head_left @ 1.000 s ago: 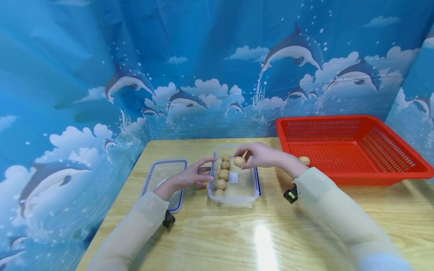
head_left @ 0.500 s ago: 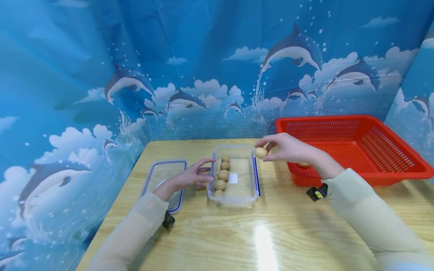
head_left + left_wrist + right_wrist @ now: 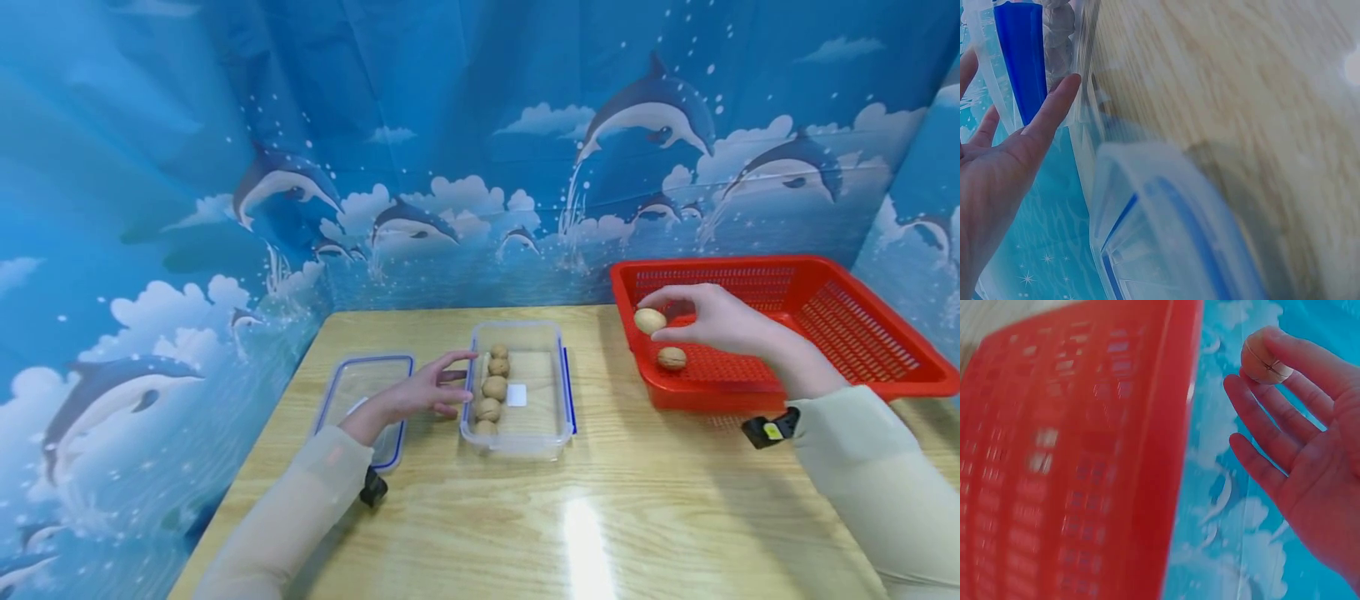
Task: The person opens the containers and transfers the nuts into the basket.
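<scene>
My right hand (image 3: pixel 712 317) pinches a walnut (image 3: pixel 650 321) between thumb and fingertips, above the near left corner of the red basket (image 3: pixel 750 392). The right wrist view shows the same walnut (image 3: pixel 1265 357) at the fingertips, over the basket's rim (image 3: pixel 1179 394). Another walnut (image 3: pixel 672 358) lies in the basket just below the hand. My left hand (image 3: pixel 420 387), fingers spread and relaxed, has its fingertips at the left wall of the clear plastic box (image 3: pixel 543 421). Inside, several walnuts (image 3: pixel 494 387) form a row along that wall.
A clear lid (image 3: pixel 375 367) with a blue seal lies on the wooden table (image 3: pixel 480 533), left of the box and partly behind my left wrist. A blue latch flap (image 3: pixel 568 392) hangs on the box's right side. Dolphin-printed cloth (image 3: pixel 450 167) stands behind the table.
My right hand has carried the walnut rightward from over the box to over the basket. The left hand has stayed at the box's wall.
</scene>
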A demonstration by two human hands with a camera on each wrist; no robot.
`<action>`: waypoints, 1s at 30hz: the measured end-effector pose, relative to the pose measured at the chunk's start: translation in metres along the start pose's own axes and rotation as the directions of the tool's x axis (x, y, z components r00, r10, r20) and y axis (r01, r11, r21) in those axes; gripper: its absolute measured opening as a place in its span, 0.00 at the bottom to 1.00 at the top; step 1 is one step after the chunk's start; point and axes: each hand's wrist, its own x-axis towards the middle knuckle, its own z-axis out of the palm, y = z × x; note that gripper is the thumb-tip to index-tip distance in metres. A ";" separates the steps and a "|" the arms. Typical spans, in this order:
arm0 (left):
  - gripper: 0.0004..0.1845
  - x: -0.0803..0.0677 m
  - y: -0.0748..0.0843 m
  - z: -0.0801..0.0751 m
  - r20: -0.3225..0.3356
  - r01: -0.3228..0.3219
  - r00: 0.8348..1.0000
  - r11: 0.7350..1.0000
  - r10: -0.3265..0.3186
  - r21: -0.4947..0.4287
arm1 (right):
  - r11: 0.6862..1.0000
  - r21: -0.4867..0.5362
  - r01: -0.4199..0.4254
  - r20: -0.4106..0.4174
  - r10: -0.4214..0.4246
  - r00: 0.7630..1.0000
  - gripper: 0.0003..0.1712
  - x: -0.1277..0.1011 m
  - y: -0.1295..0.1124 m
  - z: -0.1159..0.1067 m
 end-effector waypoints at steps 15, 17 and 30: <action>0.38 0.000 0.000 -0.001 -0.008 -0.002 1.000 1.000 0.002 0.011 | 0.990 -0.058 -0.132 -0.032 0.130 0.991 0.28 -0.013 0.064 -0.010; 0.38 0.000 0.000 -0.001 -0.007 0.001 1.000 1.000 -0.001 0.009 | 0.987 -0.064 -0.145 -0.028 0.143 0.989 0.27 -0.013 0.073 -0.008; 0.39 -0.002 0.001 0.000 0.000 -0.010 1.000 1.000 0.010 0.007 | 0.990 -0.067 -0.120 0.061 0.124 0.990 0.25 -0.007 0.118 0.000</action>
